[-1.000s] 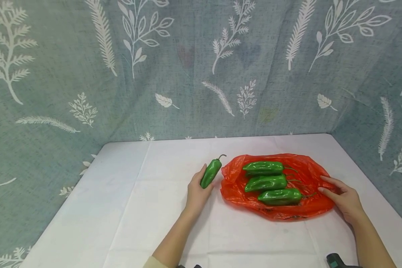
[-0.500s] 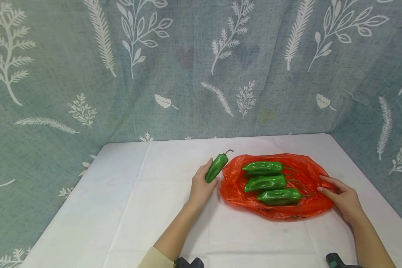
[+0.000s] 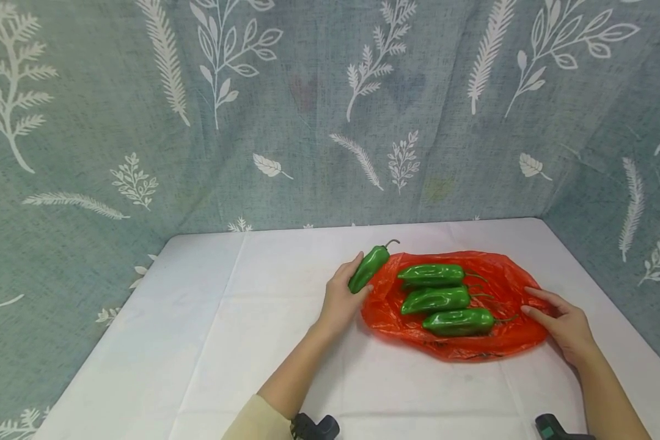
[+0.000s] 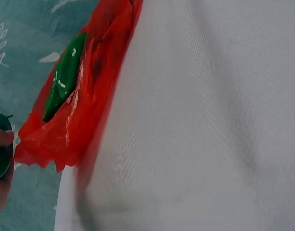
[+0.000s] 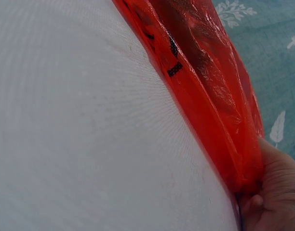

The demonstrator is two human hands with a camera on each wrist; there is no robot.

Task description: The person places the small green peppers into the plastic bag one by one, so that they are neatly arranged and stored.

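Note:
My left hand grips a green pepper, its curved stem pointing up and right, at the left edge of a red plastic bag. In the left wrist view that pepper shows at the far left between thumb and fingers. Several more green peppers lie in the opened bag, stems to the right. At the bag's right end my right hand pinches the rim between thumb and fingers; the right wrist view shows the red plastic gathered at that hand.
A white cloth covers the table. Grey-green fabric with white leaf prints rises behind and along both sides. Dark wrist devices show at the bottom edge.
My left hand has carried the green pepper right and slightly away from me, up to the bag's left edge. The right hand and the peppers in the bag have stayed put.

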